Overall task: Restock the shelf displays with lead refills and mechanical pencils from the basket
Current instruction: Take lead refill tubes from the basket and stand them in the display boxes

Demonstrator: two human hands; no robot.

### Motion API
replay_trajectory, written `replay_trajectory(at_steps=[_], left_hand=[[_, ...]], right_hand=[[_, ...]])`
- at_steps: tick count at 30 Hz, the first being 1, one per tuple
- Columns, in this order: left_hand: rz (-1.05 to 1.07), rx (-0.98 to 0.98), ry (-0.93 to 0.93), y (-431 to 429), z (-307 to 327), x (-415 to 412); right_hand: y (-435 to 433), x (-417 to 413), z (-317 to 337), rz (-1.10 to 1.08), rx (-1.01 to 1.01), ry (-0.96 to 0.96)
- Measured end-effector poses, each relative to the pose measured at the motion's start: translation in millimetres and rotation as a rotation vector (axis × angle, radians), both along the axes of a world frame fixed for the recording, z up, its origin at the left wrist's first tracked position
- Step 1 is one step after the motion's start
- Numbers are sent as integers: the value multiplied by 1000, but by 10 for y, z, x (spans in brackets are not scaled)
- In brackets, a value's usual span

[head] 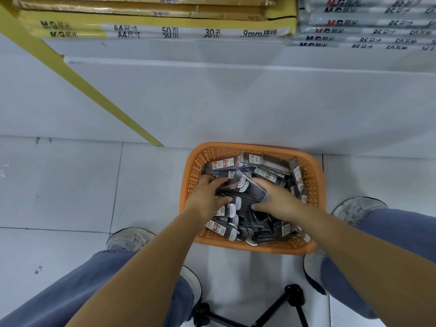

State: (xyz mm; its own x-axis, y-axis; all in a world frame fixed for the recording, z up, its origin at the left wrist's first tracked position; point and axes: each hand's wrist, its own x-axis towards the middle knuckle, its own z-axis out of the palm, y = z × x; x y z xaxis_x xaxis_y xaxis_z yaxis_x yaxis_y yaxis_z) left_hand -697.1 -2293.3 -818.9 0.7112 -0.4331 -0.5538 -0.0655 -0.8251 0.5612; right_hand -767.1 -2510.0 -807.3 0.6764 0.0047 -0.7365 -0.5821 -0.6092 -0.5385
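Risk: packs look slick and lie loose, crossed in pile. Handful lifted from both ends may fan out, drop back or spill over basket rim onto floor.
Risk: lead refills and pencils likely mixed, type unreadable here; wrong type may reach wrong display.
Basket sits on floor against shelf base, between feet.
Left hand — fingers curled over top of dark packs, thumb hooked at near side; grasping them.
Right hand — fingers and thumb curled round opposite end; grasping same packs.
Neither hand released.
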Motion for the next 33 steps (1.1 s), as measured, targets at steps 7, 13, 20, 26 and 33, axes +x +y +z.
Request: replay_trajectory(at_steps=[7,13,20,26,33], left_hand=[[-153,145,-268,-70,-33,-6],[0,36,101,-39,-29,49],[209,-43,93,-42,109,90],[265,-12,93,-35,155,51],[422,-113,236,-21,190,-15]], right_hand=[[-93,-43,29,-72,-26,-84],[-171,27,294,-167,133,-209],[-207,52,385,-203,114,-192],[-169,32,381,-367,250,-72],[-76,-79,293,-567,385,3]])
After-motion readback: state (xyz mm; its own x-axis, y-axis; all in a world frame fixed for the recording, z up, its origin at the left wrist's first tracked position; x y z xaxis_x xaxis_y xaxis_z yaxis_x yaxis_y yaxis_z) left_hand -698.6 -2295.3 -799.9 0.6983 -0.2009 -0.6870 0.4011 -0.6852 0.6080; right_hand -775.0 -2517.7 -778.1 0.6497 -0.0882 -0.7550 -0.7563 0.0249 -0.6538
